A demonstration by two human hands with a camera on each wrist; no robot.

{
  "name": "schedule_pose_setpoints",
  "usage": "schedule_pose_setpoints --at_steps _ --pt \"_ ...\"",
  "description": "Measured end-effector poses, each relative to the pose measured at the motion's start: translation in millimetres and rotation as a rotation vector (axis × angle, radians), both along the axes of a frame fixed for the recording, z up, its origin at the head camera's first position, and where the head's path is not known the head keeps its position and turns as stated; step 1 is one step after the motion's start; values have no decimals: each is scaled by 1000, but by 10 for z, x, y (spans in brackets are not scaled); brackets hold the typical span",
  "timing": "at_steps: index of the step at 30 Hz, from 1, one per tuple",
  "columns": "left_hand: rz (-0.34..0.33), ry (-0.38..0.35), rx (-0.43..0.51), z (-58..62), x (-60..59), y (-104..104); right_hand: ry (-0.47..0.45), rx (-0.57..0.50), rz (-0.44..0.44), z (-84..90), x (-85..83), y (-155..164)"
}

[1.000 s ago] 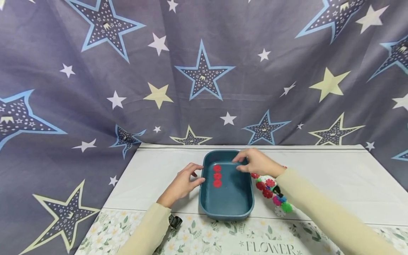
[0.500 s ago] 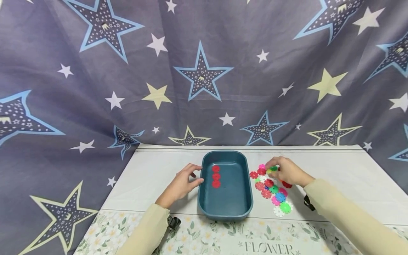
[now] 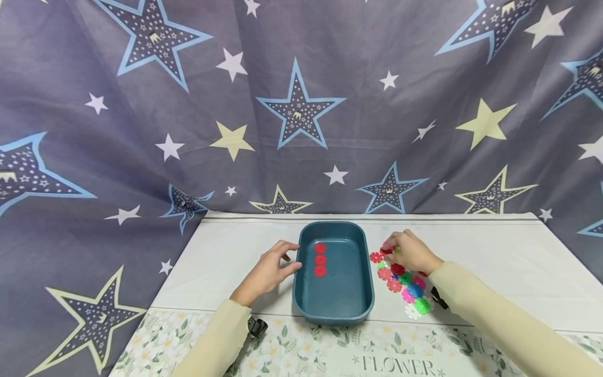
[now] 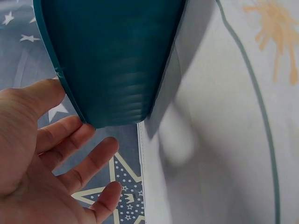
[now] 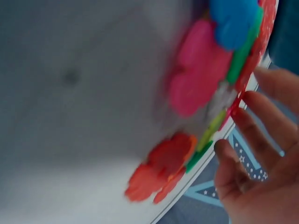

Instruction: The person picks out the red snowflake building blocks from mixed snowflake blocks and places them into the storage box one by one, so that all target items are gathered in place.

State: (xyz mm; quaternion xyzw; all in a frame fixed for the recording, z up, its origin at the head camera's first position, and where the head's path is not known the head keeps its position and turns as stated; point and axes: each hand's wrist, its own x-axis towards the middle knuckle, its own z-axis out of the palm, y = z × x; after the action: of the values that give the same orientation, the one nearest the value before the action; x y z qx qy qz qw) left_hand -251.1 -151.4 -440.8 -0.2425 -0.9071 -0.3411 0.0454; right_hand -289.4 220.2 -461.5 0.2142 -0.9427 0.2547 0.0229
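Note:
My left hand (image 3: pixel 269 271) rests its fingertips against the left side of a dark teal tray (image 3: pixel 335 320). In the left wrist view, thumb and index finger touch the tray's edge (image 4: pixel 74 100), while the other fingers stand apart. Inside the tray, three red snowflake discs (image 3: pixel 320 259) lie in a short column near the left wall. To the right, my right hand (image 3: pixel 411 252) reaches down at the far end of a loose pile of snowflake discs (image 3: pixel 415 290). Its fingertips pinch a red snowflake disc (image 3: pixel 386 251), whose edge shows at the fingers in the right wrist view.
Pink, blue, green, white and red discs overlap in the pile, close beside the tray's right wall. A white cloth with a floral front strip (image 3: pixel 292 343) covers the table. Behind its far edge hangs a grey curtain (image 3: pixel 358 136) with stars.
My right hand has moved from over the tray to the pile on the right, then slightly left onto a red disc. The left hand stays at the tray; the three discs inside are unchanged.

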Motion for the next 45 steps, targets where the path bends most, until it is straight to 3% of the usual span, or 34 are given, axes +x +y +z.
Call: schedule_pose_setpoints --at_steps 7,15,29,35,39,45 --pt "3 7 1 -18 -7 5 1 5 -131 11 -23 -98" --pt "4 -8 -11 -3 2 9 36 55 -131 16 14 -90" --pt "-4 0 -4 -4 1 6 -19 -3 -204 -6 -109 -78" --pt "-7 -6 -8 -13 -5 -2 106 -111 -148 136 -61 -84" --pt "1 -3 -13 -22 -13 -13 226 -136 -38 308 20 -142" --pt "4 11 -20 -34 -15 -25 309 -119 123 490 214 -330"
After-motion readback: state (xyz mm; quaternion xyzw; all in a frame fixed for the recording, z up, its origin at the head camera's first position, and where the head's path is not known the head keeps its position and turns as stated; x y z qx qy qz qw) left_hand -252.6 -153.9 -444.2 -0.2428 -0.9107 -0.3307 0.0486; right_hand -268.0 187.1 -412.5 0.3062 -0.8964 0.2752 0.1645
